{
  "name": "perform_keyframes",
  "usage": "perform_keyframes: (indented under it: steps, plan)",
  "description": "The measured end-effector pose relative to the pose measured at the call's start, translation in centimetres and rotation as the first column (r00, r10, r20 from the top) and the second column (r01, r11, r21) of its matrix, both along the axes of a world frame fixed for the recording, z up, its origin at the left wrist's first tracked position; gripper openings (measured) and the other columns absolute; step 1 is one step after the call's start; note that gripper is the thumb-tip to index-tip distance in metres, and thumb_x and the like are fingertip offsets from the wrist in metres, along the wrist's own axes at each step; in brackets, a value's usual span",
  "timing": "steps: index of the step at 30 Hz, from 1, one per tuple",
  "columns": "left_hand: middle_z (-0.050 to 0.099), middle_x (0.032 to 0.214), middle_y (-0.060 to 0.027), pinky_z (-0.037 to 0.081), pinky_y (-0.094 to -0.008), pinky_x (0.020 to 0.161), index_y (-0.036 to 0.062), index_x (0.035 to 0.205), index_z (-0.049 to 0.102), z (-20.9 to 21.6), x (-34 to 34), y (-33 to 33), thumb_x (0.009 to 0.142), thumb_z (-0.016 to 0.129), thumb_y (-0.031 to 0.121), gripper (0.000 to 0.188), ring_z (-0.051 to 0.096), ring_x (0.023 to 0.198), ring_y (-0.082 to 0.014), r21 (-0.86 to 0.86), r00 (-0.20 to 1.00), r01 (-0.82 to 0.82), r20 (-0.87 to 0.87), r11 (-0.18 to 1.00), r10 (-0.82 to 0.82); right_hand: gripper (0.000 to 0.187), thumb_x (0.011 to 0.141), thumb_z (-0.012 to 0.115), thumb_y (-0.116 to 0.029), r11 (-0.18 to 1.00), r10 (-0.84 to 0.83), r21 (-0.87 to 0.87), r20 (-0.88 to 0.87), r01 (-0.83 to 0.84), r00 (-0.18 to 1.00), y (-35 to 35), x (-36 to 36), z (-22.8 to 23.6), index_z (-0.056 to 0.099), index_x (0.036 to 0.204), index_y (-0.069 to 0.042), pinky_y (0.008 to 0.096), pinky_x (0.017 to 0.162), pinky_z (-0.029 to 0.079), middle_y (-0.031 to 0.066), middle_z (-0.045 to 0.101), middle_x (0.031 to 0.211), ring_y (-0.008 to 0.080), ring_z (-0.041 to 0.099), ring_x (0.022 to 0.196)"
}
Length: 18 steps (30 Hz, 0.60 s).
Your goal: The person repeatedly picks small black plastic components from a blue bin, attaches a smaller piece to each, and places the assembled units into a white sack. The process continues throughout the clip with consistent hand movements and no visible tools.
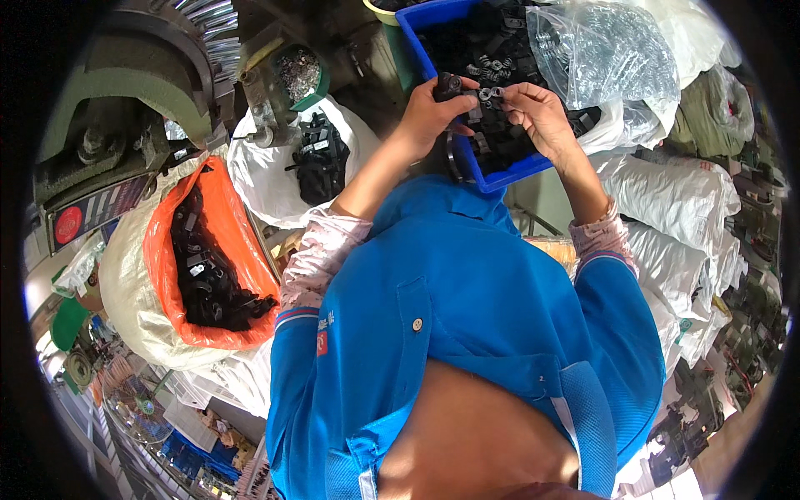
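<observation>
My left hand (429, 112) is closed round a small black part (448, 86), its rounded end standing up past my fingers. My right hand (540, 118) pinches with thumb and forefinger at a small silver coil spring (492, 93), close beside the left thumb. Both hands are over the near side of a blue bin (521, 172). In the bin are many black parts (504, 137), and a small heap of loose springs (492, 65) lies on them. A clear plastic bag of springs (604, 50) rests on the bin's right side.
A white sack (258, 179) with black parts and an orange-lined sack (246, 308) with more stand at the left. Behind them are a heavy green machine (117, 108) and a green bowl of small metal bits (317, 92). Stuffed white sacks (667, 196) are piled at the right.
</observation>
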<state>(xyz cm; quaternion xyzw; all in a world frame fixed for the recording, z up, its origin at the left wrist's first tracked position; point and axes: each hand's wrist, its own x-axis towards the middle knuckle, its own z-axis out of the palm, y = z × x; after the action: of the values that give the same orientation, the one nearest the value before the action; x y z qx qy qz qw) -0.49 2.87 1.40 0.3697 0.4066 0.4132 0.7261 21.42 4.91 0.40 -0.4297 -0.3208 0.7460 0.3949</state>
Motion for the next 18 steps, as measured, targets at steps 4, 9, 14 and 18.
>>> perform_keyframes:
  steps: [4,9,14,18]
  plan:
    - [0.062,0.098,-0.0064,0.055,-0.0312,0.061,0.0036,0.111,0.058,0.0,0.7,0.0,0.082,0.068,0.017,0.034,0.061,0.087,-0.0149,-0.056,1.0,0.002,-0.01,0.998,-0.003,0.009,0.086,0.06,-0.005,0.984,0.017,0.169,0.234,-0.058,0.972,-1.2,-0.4,1.0,0.062,0.092,0.002,0.0196,0.057,0.043,0.0044,0.063,0.076,0.0076,0.053,0.06]
    - [0.063,0.096,-0.0048,0.053,-0.0284,0.065,0.0037,0.11,0.059,-0.2,0.9,-0.5,0.08,0.07,0.017,0.035,0.06,0.085,-0.0124,0.066,0.996,0.025,-0.083,0.998,-0.019,0.01,0.086,0.06,-0.005,0.953,-0.049,0.298,0.331,-0.055,0.942,-1.7,-1.0,2.5,0.061,0.093,0.002,0.0193,0.058,0.043,0.0043,0.063,0.073,0.0078,0.055,0.062]
    - [0.063,0.088,-0.0023,0.049,-0.0241,0.06,0.0035,0.107,0.061,0.9,0.8,-0.8,0.08,0.069,0.016,0.032,0.057,0.072,-0.0092,0.123,0.987,0.128,-0.113,0.984,-0.115,0.008,0.089,0.056,-0.004,0.994,0.04,0.101,0.081,-0.048,0.996,-1.8,-0.8,3.4,0.06,0.094,0.002,0.0195,0.06,0.047,0.0064,0.063,0.079,0.0094,0.059,0.067]
    - [0.062,0.083,-0.0004,0.045,-0.0216,0.053,0.0049,0.106,0.062,0.5,0.9,-1.2,0.08,0.071,0.02,0.032,0.053,0.064,-0.0062,0.134,0.978,0.151,-0.161,0.979,-0.129,0.011,0.087,0.059,-0.005,0.996,0.076,-0.025,-0.198,-0.082,0.977,-1.4,-0.2,2.3,0.061,0.095,0.001,0.0251,0.064,0.052,0.0075,0.064,0.083,0.0169,0.065,0.077]
